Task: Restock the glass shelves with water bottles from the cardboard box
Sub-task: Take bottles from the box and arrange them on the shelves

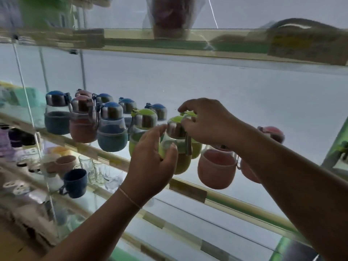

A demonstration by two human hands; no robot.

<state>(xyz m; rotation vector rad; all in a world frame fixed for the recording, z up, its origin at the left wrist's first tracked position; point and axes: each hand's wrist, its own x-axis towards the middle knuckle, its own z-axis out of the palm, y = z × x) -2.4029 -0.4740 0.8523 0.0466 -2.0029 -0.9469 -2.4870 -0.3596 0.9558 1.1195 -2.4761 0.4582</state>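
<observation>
A green water bottle (178,146) with a steel collar and green lid stands at the front of the middle glass shelf (188,187). My left hand (152,161) curls round its clear shoulder and green sleeve. My right hand (205,121) pinches the lid and strap at its top. A second green bottle (144,121) stands just behind to the left. Blue bottles (112,127) and pink bottles (82,123) fill the shelf's left part; more pink bottles (216,166) stand on the right. The cardboard box is out of view.
A lower shelf at the left holds a dark blue mug (75,182), clear glasses (94,168) and pale cups (65,162). The upper glass shelf (169,44) carries a wrapped dark item (169,17) and a flat brown object (305,38). The middle shelf's far right shows bare glass.
</observation>
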